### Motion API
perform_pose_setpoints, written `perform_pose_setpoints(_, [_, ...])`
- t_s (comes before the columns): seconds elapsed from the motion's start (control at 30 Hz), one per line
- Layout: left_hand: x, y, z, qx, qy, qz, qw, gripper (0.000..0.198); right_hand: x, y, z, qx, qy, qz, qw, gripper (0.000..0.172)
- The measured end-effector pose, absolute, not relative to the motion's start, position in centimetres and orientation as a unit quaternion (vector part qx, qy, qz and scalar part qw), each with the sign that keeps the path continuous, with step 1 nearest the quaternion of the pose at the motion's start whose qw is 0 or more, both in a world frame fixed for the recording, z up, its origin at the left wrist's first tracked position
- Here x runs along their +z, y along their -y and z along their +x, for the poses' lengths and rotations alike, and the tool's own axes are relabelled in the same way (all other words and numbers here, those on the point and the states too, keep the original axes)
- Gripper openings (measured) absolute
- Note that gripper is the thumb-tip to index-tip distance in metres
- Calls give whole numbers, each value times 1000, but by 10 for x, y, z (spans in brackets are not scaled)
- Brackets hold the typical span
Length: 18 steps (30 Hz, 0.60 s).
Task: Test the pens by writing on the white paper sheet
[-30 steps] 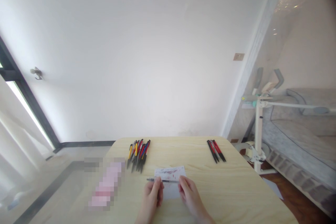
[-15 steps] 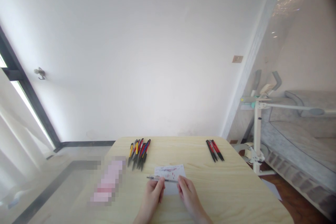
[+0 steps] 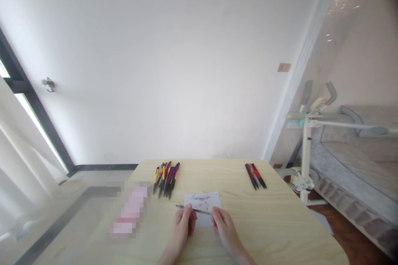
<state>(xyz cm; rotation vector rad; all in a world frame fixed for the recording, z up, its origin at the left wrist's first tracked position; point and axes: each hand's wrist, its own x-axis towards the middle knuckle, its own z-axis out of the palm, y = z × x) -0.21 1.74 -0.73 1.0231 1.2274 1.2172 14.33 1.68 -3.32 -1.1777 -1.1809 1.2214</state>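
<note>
A thin grey-and-dark pen lies crosswise between my hands, above a sheet of white paper. My left hand is closed round the pen near its left end, thumb on top. At the right end, my right hand pinches the pen, and the fingers hide its tip. Beneath is the paper, marked with dark and red scribbles; my hands cover part of it. Back left on the table lies a loose bunch of pens in yellow, red, blue, grey and black. Several red, black and grey pens lie side by side at the back right.
The light wooden table stands near a white wall. A blurred-out pink patch shows at the table's left side. Off to the right are a white exercise machine and a grey sofa; a pale curtain hangs at left.
The pen has tilted slightly, its left end now higher. My left thumb has shifted up along with it. The camera view has moved a little; the pens on the table stay put.
</note>
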Motion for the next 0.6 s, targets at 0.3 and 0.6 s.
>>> perform_pose_setpoints(0.3, [-9, -16, -3, 521, -504, 423, 544, 48, -28, -15, 145, 487, 513, -498, 501, 43])
perform_pose_setpoints(0.6, [-10, -19, -6, 558, -463, 413, 551, 28, -29, -14, 144, 473, 534, -493, 498, 40])
